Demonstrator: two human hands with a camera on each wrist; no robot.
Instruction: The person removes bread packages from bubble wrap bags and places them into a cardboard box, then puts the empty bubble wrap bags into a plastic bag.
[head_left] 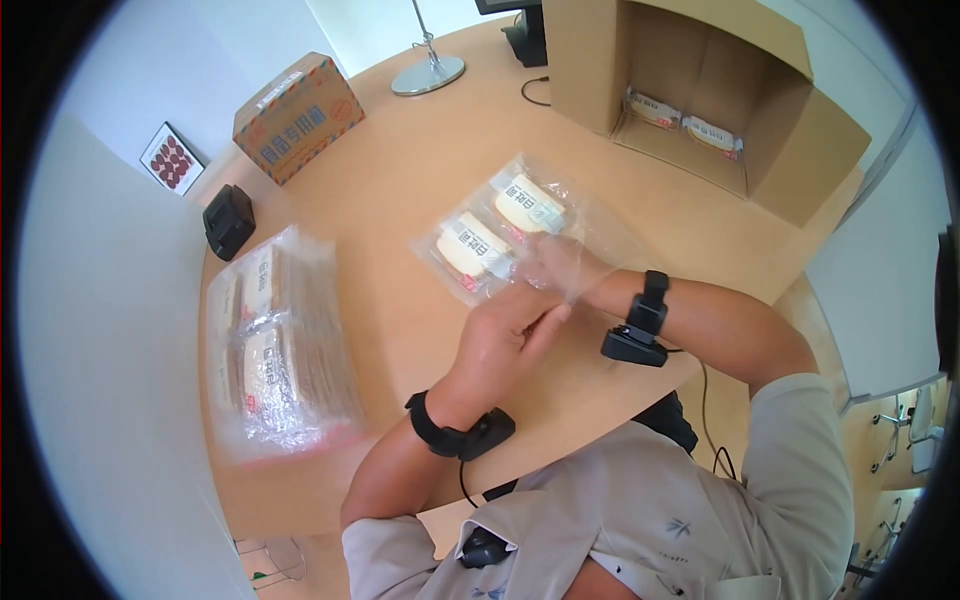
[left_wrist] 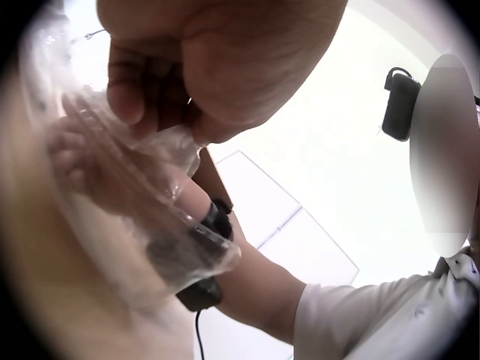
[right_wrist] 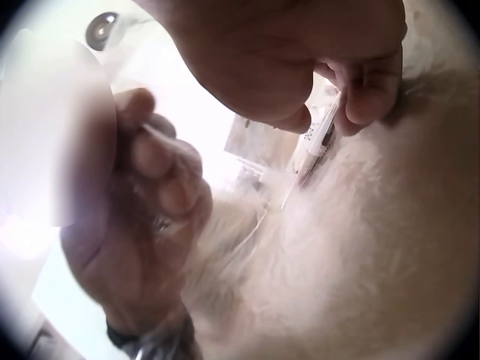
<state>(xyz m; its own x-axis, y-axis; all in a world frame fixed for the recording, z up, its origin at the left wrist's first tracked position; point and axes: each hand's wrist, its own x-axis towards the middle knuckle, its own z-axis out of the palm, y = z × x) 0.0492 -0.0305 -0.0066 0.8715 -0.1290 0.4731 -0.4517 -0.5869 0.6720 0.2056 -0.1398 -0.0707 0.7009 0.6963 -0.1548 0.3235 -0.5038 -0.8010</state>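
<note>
Two wrapped toast slices [head_left: 474, 245] with white printed wrappers lie side by side in a clear plastic bag [head_left: 610, 222] on the table. My right hand [head_left: 560, 264] reaches inside the bag and pinches the edge of the nearer wrapper; the right wrist view shows the packet's edge [right_wrist: 319, 146] between thumb and fingers. Closer to my body, my left hand [head_left: 508, 335] pinches the bag's mouth. In the left wrist view, the loose film [left_wrist: 187, 240] drapes over my right hand [left_wrist: 90, 165], which shows through it.
A thick stack of bagged toast packets [head_left: 285, 350] stands at the left. An open cardboard box [head_left: 700, 60] on its side holds two packets [head_left: 712, 138]. Farther back are a printed carton [head_left: 300, 120], a lamp base [head_left: 428, 75] and a black holder [head_left: 229, 222].
</note>
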